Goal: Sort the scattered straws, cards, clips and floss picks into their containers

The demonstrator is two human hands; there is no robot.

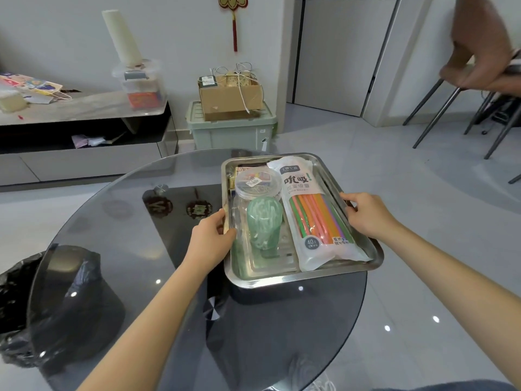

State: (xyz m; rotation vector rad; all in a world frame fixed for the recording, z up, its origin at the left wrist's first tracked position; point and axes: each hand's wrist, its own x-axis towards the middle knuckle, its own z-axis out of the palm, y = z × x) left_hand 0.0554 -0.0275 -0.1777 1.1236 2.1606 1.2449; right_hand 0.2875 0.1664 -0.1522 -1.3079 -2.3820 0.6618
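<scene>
Head view: one shiny tray (282,282) is at the round glass desk's (127,221) right edge. In it lie one bag of straws (310,210), one round box of clips (258,183) and one green tub of floss picks (263,224). The left hand (212,235) grips the tray's left rim and the right hand (366,213) grips its right rim. One black bin bag (17,306) stands on the grey floor (423,277).

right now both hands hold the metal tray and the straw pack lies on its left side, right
Not quite: the head view shows the left hand and right hand holding the metal tray, but the straw pack lies on its right side.
</scene>
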